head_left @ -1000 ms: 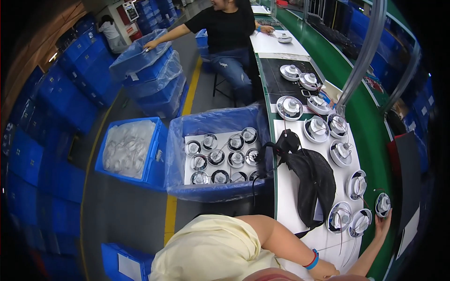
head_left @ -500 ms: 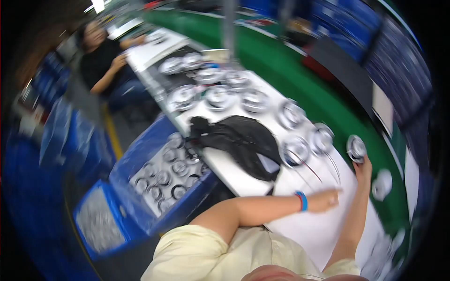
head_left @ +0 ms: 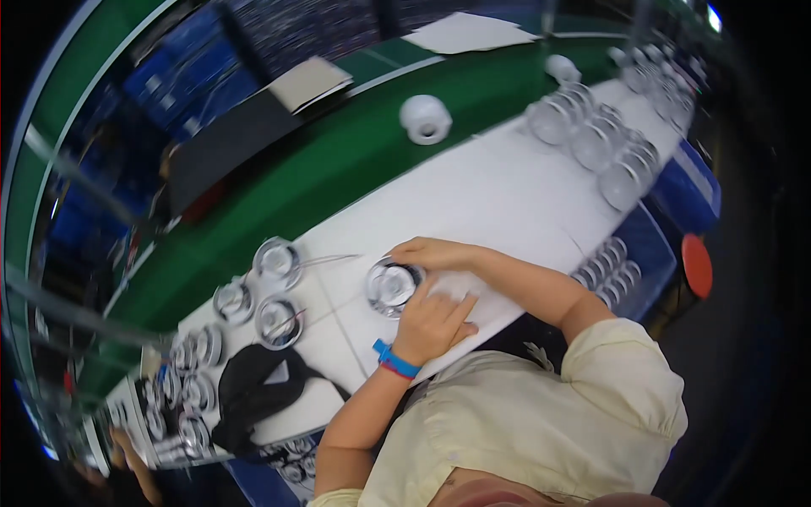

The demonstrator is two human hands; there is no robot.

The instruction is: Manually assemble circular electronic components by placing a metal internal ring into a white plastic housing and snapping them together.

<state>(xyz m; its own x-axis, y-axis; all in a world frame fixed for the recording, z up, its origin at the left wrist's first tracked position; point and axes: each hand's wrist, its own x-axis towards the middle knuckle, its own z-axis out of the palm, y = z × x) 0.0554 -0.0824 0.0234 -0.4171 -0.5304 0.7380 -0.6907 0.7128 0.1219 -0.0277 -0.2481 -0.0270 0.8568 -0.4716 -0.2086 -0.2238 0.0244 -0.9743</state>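
Observation:
A round downlight (head_left: 391,288) with a shiny silver reflector and dark rim is at the white table (head_left: 498,190), in front of me. My right hand (head_left: 432,253) grips its far right edge, with the fingers partly hidden behind the rim. Wearing a blue and red wristband, my left hand (head_left: 432,323) comes from below; a fingertip touches the downlight's right edge while its other fingers spread apart. To the left stand similar downlights (head_left: 279,323), some with thin wires trailing on the tabletop.
A black cloth item (head_left: 262,393) lies left, near more lamps. Beyond the table runs a green belt (head_left: 338,182) carrying a white rounded housing (head_left: 425,119). Stacked white round parts (head_left: 553,118) stand right, above a blue bin (head_left: 646,249) and red stool (head_left: 697,266). A person's hand (head_left: 123,439) shows lower left.
My view has swung to the right. My right hand has brought the downlight from beside the green belt back to the table before me, and my left hand now touches it.

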